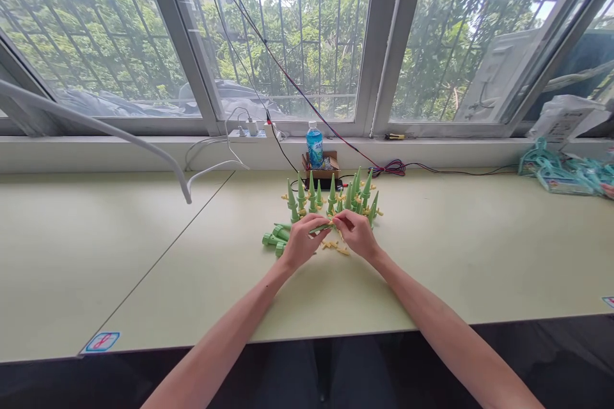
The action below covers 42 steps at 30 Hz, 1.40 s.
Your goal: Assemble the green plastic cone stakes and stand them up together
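A: Head view. How should the fitting be handled?
B: My read: brace the green cone (318,228) with the left hand (306,236) and feed the yellow bit (330,222) in straight with the right hand (355,233). Square it up first, then push. Skewed entry could jam or mark it.
A: Grip force?
B: Firm on the cone, light on the bit. Small part, likely to slip. Work low over the tabletop (407,243) so a drop stays close.
A: Hands, how far open?
B: Left: nearly closed, thumb and fingers around the cone, which lies tilted, tip end toward the right hand. Right: fingertips pinched together at the yellow bit. Exact contact is too small to tell.
A: Where's the rest?
B: Standing cones (332,195) just beyond the hands, yellow bits poking out at their sides. Lying cones (278,239) beside the left hand. Loose yellow bits (342,250) on the tabletop, near side, between the hands. Elbows in, the standing ones look easy to topple.
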Available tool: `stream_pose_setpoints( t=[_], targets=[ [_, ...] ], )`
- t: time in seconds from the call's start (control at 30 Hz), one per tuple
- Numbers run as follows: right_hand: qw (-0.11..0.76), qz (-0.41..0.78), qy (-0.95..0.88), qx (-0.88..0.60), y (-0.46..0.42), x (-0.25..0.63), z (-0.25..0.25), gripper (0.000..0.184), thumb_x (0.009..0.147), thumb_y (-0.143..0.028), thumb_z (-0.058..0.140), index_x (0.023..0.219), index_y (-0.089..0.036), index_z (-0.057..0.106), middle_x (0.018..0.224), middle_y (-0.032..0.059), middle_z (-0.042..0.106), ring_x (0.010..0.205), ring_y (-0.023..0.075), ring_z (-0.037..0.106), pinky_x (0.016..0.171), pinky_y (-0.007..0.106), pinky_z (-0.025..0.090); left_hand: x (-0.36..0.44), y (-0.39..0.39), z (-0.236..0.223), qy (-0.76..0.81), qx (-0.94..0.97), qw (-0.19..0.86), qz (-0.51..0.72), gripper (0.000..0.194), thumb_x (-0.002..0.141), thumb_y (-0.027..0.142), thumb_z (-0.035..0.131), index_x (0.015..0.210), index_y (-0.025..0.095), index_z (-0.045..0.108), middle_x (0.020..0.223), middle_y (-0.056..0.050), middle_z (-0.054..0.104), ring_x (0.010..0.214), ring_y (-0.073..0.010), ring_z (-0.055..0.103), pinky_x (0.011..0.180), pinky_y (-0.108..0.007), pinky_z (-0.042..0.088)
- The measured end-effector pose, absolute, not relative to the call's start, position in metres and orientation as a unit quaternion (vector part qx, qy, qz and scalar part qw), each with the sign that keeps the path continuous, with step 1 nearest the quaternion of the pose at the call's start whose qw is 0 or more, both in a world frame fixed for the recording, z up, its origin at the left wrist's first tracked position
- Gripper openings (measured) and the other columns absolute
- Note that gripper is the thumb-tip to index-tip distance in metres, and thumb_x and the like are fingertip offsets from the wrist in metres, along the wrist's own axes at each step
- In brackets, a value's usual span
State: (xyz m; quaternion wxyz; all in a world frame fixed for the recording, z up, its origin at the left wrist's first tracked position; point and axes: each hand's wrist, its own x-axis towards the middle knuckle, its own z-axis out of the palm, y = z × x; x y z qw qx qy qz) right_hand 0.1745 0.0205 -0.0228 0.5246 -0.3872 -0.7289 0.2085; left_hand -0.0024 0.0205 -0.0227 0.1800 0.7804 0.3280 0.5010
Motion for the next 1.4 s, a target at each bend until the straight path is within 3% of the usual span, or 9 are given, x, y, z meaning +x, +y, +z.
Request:
stream_pose_setpoints(
  t=[0.5, 1.4],
  targets=[
    [0.515, 0.208, -0.732, -0.393, 0.0203, 0.1736, -0.0256, 0.027, 0.092, -0.038, 0.052, 0.078, -0.017, 0.060, 0.061, -0.0007, 0.055, 0.053, 0.0113, 0.044, 0.052, 0.023, 0.036, -0.0024, 0.0221, -0.0281, 0.302, 0.784, 0.174, 0.514, 0.012, 0.086, 0.024, 0.063, 0.090, 0.018, 0.073, 0.090, -0.006, 0.067, 0.070, -0.0114, 0.063, 0.050, -0.019, 0.054],
    [0.489, 0.239, -0.737, -0.401, 0.0189, 0.1734, -0.0294, 0.028, 0.092, -0.038, 0.050, 0.074, -0.017, 0.055, 0.058, -0.0012, 0.054, 0.051, 0.0112, 0.044, 0.051, 0.023, 0.036, -0.0023, 0.0208, -0.0249, 0.300, 0.791, 0.189, 0.498, 0.021, 0.087, 0.030, 0.061, 0.074, 0.016, 0.071, 0.075, -0.003, 0.064, 0.061, -0.0096, 0.058, 0.049, -0.019, 0.051]
  ],
)
